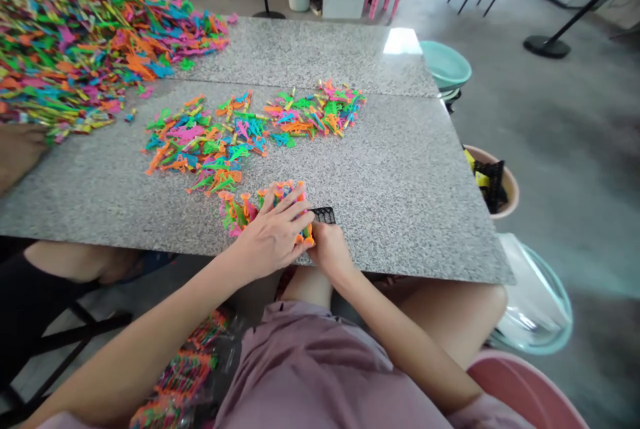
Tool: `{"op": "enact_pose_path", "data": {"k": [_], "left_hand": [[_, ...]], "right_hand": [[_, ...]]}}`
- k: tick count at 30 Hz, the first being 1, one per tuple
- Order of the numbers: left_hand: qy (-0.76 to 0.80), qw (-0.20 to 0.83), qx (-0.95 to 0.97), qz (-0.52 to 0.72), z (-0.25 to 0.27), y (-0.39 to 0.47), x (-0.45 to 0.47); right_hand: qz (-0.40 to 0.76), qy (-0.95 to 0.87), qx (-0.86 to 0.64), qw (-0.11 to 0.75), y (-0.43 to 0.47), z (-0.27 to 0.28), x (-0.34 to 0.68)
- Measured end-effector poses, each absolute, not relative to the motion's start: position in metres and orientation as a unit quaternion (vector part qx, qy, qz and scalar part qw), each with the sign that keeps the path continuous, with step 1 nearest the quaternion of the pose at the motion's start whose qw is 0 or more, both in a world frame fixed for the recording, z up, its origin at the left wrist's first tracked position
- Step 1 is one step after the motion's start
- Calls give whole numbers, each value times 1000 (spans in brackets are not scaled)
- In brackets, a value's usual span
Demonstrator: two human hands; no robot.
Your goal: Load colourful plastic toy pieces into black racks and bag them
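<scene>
My left hand (273, 235) lies palm down with its fingers spread over a row of small plastic toys (240, 209) in orange, green, pink and blue. Close against its fingertips, my right hand (331, 250) is closed around the near end of a black plastic grid (323, 215). Most of the grid is hidden by the hands and the toys. Just beyond them lies a loose group of similar toys (210, 139), with another small group (320, 109) to its right.
A large heap of the toys (100, 49) covers the speckled stone table's (400, 169) far left. Another person's hand (20, 152) is at the left edge. Bagged toys (185, 372) sit below. Tubs stand along the right side, one (510, 192) holding black grids.
</scene>
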State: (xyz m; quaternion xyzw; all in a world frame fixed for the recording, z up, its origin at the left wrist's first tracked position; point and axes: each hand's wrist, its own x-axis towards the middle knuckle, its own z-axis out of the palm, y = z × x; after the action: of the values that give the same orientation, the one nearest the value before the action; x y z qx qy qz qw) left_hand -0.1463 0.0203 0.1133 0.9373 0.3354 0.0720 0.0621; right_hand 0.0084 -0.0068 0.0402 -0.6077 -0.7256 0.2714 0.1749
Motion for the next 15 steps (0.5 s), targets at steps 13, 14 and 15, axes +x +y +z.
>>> {"op": "enact_pose_path", "data": {"k": [13, 14, 15], "left_hand": [[306, 114, 943, 59, 135, 19, -162], [316, 124, 935, 101, 139, 17, -179], [344, 129, 917, 156, 140, 13, -200]], "right_hand": [[336, -702, -592, 209, -9, 24, 31], [353, -686, -594, 226, -11, 19, 42], [353, -669, -603, 255, -12, 13, 55]]}}
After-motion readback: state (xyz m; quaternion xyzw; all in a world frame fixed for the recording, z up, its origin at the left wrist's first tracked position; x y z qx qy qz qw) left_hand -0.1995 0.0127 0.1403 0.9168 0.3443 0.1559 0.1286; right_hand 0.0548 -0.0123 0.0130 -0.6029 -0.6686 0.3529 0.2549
